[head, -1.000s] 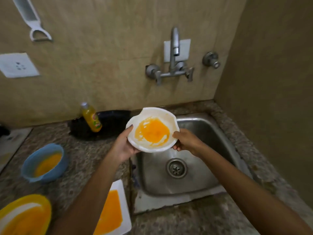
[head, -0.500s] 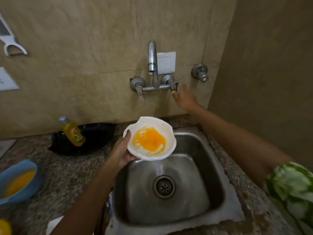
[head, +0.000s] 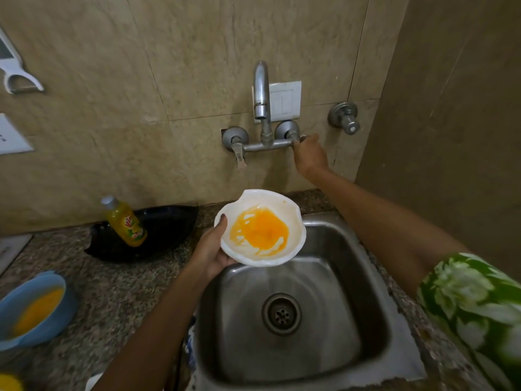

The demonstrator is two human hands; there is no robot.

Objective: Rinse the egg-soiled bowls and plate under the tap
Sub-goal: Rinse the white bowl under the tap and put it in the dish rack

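My left hand (head: 212,251) holds a white bowl (head: 290,218) smeared with yellow egg, thumb on its left rim, over the back left corner of the steel sink (head: 375,328). My right hand (head: 308,153) is closed around the right handle of the wall tap (head: 260,91). No water shows at the spout. A blue bowl (head: 17,297) with egg in it sits on the counter at the far left. A yellow dish (head: 8,383) and a white plate corner (head: 93,382) peek in at the bottom left edge.
A yellow bottle (head: 125,222) leans in a black dish (head: 163,232) on the granite counter behind my left hand. A second valve (head: 344,117) sticks out of the wall right of the tap. A white peeler (head: 17,77) hangs at the upper left. The side wall stands close on the right.
My right hand left the bowl's rim, reached up to the tap and has closed on its right handle. The bowl stays in my left hand. The view has shifted toward the sink.
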